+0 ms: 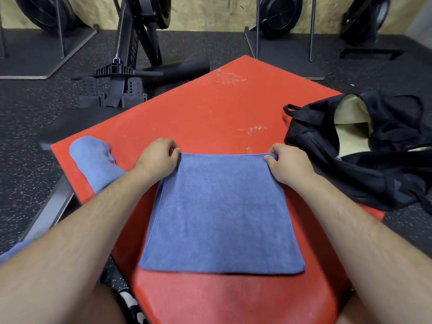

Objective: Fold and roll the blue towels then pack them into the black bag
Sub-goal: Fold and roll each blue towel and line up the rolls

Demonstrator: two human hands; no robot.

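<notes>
At frame centre, the left hand [157, 157] and right hand [288, 163] each pinch a far corner of the blue towel [222, 213]. Judged best: bring both corners toward the near edge together, keeping edges aligned.

A single wide-angle head view looks forward and down from the person's own eye level, close over the towel [222, 213] on the mat [210, 108]. The floor [35, 127] and machines [140, 31] lie farther off along the top edge.
</notes>
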